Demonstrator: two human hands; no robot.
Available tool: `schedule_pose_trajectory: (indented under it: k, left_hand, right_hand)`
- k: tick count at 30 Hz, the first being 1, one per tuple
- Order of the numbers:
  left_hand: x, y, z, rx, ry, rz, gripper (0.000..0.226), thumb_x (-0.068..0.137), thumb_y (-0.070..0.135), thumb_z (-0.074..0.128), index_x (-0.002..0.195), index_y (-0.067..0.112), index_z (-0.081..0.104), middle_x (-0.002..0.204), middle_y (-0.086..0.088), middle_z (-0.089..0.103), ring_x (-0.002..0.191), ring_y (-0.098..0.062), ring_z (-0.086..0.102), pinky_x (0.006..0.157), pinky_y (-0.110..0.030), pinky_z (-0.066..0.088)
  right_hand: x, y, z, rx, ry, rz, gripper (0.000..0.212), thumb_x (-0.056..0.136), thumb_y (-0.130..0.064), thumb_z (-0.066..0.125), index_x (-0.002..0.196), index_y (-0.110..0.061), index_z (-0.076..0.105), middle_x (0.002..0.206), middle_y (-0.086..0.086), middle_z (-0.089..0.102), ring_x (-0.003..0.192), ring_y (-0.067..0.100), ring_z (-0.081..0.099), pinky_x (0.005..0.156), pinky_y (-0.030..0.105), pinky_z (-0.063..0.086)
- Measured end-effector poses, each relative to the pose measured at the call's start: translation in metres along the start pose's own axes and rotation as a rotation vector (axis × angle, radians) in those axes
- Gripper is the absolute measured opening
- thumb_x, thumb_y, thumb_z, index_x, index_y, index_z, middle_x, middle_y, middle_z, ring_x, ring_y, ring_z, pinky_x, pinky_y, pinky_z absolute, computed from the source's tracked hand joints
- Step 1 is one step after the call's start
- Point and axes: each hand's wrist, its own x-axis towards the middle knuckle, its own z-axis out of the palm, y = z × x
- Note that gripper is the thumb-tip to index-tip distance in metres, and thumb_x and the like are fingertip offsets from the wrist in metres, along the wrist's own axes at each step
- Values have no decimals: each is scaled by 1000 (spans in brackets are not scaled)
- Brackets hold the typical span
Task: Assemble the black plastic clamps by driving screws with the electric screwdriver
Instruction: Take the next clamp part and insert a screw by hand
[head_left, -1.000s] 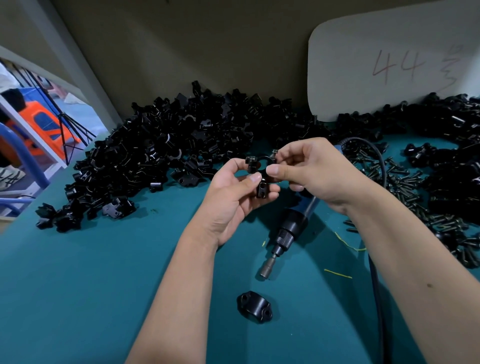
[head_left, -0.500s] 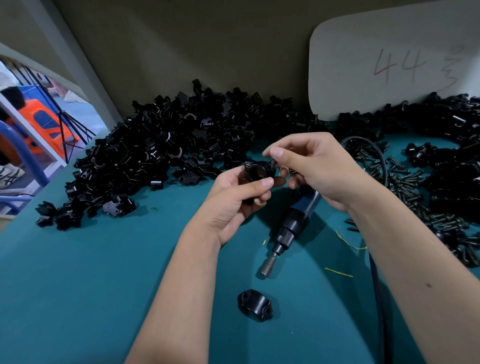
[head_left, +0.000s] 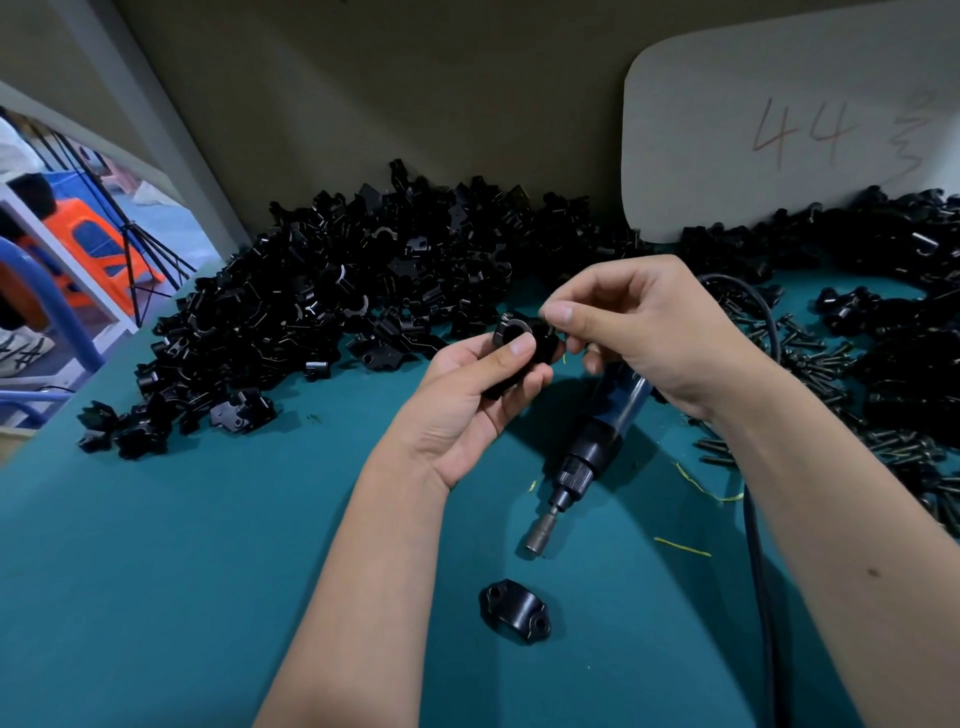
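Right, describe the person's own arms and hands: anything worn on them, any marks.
Both forearms are bare as far as the frame shows: no sleeves, gloves, watch or rings are visible. The left hand and right hand have short, unpainted nails. The right forearm carries one small dark spot on its upper side; the left forearm shows no marks.

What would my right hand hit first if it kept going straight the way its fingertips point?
Probably the black clamp gripped in your left hand. The right hand points left at it, fingertips almost touching, though depth is uncertain.
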Motion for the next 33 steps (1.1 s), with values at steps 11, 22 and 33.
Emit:
schedule_pose_trajectory:
  k: [11,22,33]
  left_hand:
    - [1,0,-4,-121,-45,-97,21,84,16,72,94,0,80,100,-17,72,76,-13,71,64,-13,58]
    - [-2,2,1,-423,-38,-278,47,69,-1,80,113,-11,66,100,-30,65,69,-24,69,56,-21,60]
    - [-5,5,6,-578,-131,-324,76,61,-16,88,130,-13,54,102,-31,61,72,-29,69,58,-28,63]
  right_hand:
    - [0,-1,-2,9,-18,18,7,92,-15,77,92,-10,82,75,13,73,66,19,64,56,25,54]
    - [-1,0,7,35,41,77,17,90,-21,80,76,-13,76,62,3,66,54,9,54,46,21,43]
    - [-3,-2,11,58,62,122,28,86,-28,81,74,-5,70,64,8,64,60,27,44,45,24,31]
